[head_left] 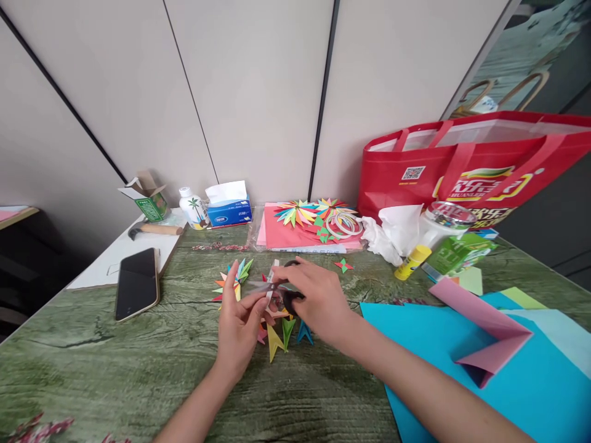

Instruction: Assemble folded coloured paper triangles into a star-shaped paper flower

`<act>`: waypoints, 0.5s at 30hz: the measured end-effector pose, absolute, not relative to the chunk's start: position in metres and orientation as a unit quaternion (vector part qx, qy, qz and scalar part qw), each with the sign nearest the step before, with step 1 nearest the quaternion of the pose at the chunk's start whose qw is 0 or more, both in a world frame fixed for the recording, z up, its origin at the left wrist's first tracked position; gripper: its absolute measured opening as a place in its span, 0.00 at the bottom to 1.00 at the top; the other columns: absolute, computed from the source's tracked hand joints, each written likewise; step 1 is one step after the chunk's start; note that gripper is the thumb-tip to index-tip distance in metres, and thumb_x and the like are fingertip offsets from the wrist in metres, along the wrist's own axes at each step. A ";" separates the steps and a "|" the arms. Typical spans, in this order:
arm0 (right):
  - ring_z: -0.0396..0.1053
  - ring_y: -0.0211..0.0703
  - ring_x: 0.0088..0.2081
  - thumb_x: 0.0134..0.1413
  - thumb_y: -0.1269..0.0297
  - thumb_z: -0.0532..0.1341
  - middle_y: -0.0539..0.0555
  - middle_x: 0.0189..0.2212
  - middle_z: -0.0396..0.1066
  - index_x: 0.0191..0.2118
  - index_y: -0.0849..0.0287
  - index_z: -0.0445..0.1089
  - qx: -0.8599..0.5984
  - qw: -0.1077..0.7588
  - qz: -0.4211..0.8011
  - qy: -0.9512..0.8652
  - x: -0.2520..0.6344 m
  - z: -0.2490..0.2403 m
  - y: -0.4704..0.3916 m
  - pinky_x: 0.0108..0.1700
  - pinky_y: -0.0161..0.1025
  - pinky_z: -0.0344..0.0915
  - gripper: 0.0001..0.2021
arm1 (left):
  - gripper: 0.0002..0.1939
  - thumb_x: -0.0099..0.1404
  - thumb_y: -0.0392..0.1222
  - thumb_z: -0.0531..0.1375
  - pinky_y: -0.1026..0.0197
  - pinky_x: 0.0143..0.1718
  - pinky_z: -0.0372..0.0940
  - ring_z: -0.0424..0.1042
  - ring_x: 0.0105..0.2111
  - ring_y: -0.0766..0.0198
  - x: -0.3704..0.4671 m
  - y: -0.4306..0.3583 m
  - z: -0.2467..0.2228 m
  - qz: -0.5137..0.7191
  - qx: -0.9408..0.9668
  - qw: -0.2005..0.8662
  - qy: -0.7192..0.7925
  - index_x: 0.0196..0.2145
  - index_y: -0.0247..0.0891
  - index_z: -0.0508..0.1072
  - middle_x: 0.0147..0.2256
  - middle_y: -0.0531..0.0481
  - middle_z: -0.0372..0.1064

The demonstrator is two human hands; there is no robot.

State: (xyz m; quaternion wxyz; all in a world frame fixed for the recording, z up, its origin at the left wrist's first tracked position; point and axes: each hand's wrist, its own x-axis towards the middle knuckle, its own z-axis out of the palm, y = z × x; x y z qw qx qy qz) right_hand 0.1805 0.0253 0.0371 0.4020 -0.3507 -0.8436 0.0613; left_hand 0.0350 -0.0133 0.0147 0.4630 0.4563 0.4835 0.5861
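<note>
In my right hand is a pair of scissors with black handles. Its blades point left and cross a narrow white strip, perhaps tape or paper. My left hand pinches that strip between thumb and fingers. Just beneath both hands lie folded paper pieces, among them a yellow one, a green one and a blue one. A multicoloured paper star is partly covered by my left fingers. Whether the blades have cut into the strip I cannot tell.
At the right, blue paper sheets carry a folded pink paper. A yellow glue stick and a red bag stand behind. Tape rolls rest on red paper. A phone and hammer lie left.
</note>
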 end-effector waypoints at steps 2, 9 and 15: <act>0.68 0.39 0.33 0.46 0.78 0.52 0.51 0.30 0.73 0.38 0.57 0.66 -0.329 0.397 0.009 -0.857 0.178 0.033 0.024 0.48 0.41 0.59 0.14 | 0.46 0.55 0.41 0.60 0.66 0.20 0.65 0.69 0.17 0.67 0.036 -0.014 0.015 0.587 0.452 0.457 0.493 0.62 0.43 0.35 0.21 0.56 0.71; 0.66 0.36 0.28 0.45 0.80 0.51 0.49 0.25 0.72 0.33 0.57 0.67 -0.318 0.436 0.028 -0.841 0.173 0.032 0.019 0.43 0.37 0.61 0.13 | 0.44 0.54 0.37 0.61 0.66 0.24 0.67 0.72 0.22 0.66 0.035 -0.014 0.013 0.604 0.431 0.462 0.485 0.61 0.43 0.40 0.25 0.54 0.73; 0.65 0.36 0.28 0.50 0.77 0.50 0.49 0.25 0.71 0.36 0.57 0.68 -0.270 0.426 0.034 -0.863 0.166 0.030 0.008 0.37 0.35 0.63 0.13 | 0.43 0.51 0.40 0.64 0.64 0.24 0.67 0.73 0.24 0.64 0.032 -0.010 0.010 0.606 0.408 0.521 0.442 0.60 0.45 0.45 0.32 0.48 0.75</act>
